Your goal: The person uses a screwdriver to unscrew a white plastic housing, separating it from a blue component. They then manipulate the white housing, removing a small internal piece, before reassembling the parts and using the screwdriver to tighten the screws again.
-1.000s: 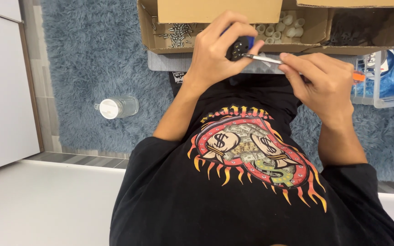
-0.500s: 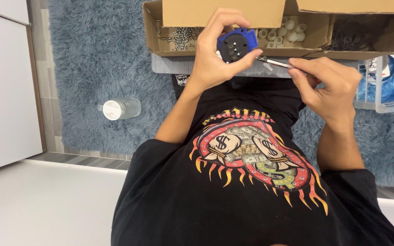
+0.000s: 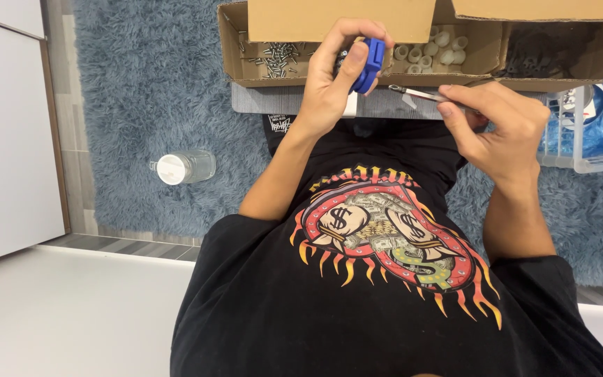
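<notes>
My left hand (image 3: pixel 333 84) grips a blue part (image 3: pixel 369 64), now turned edge-on where its face showed a moment ago. My right hand (image 3: pixel 500 129) pinches a screwdriver (image 3: pixel 420 93), its tip just short of the part, drawn back slightly. Both sit over the cardboard box (image 3: pixel 235 49) holding screws (image 3: pixel 277 56) and white caps (image 3: pixel 430 50). A bottle (image 3: pixel 183 167) lies on the rug (image 3: pixel 148 91).
</notes>
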